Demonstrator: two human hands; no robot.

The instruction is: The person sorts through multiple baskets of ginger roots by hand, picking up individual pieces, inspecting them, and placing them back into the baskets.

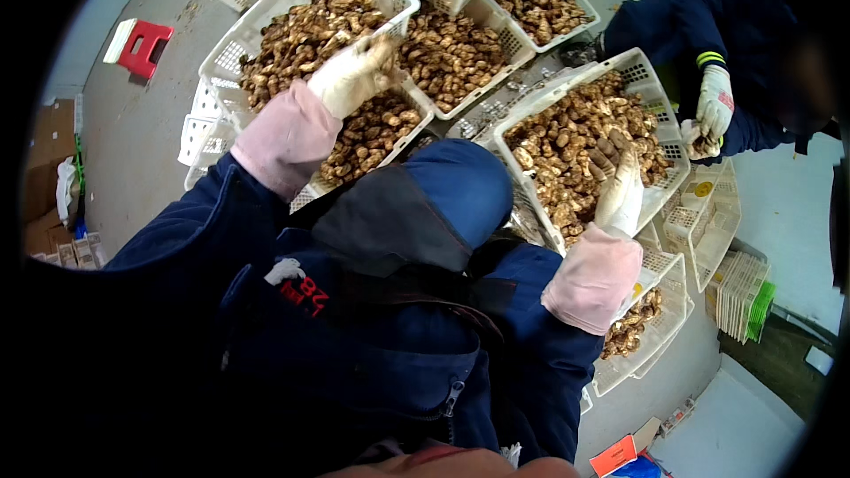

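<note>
My left hand (355,73), in a pale glove with a pink cuff, is over the rim of a white perforated plastic crate (219,46) full of brown mushrooms (312,26). Its fingers are blurred, and whether they hold anything is unclear. Within a second white crate (671,119), my right hand (616,179) rests on the heap of mushrooms (564,139). That glove has brown-stained fingers, spread a little apart, with no item plainly gripped. Below my left hand, more mushrooms (372,133) fill another crate. My knees lie between the crates.
A co-worker (690,20) in dark clothing and white gloves sits at the right, close to the second crate. More mushroom crates (584,0) stand at the top. Crates (704,219) also stand at the right. A red stool (143,46) is on the floor at the left.
</note>
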